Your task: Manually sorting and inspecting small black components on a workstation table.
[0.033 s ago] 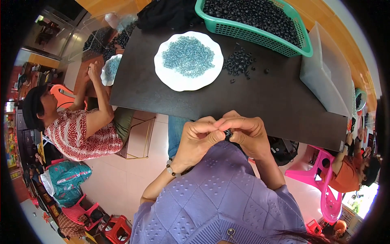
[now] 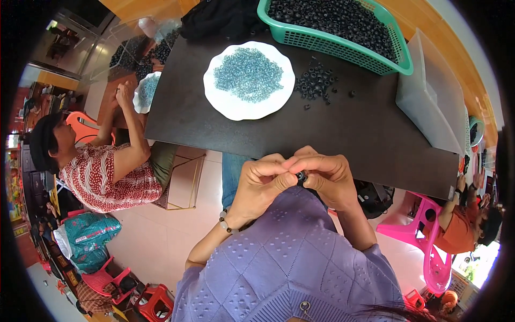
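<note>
Just beyond the table's near edge, my two hands meet fingertip to fingertip in front of my body. A small black round piece (image 2: 301, 176) with a hole in it is pinched between them. My left hand (image 2: 264, 183) has its thumb and fingertips closed against the piece. On its other side, my right hand (image 2: 328, 180) presses it with bent fingers and thumb. Fingers partly cover the piece, so any smaller part there is hidden. On the table, a white scalloped plate (image 2: 219, 107) holds a heap of small clear bluish pieces (image 2: 249, 75). Loose black ring-like pieces (image 2: 316, 83) lie beside the plate.
A green basket (image 2: 338, 49) full of black pieces stands at the far right of the dark table (image 2: 354, 137). Beside it is a translucent bin (image 2: 432, 99). Black cloth (image 2: 222, 19) lies at the back. Co-workers sit left (image 2: 115, 174) and right (image 2: 458, 225), near a pink chair (image 2: 413, 231).
</note>
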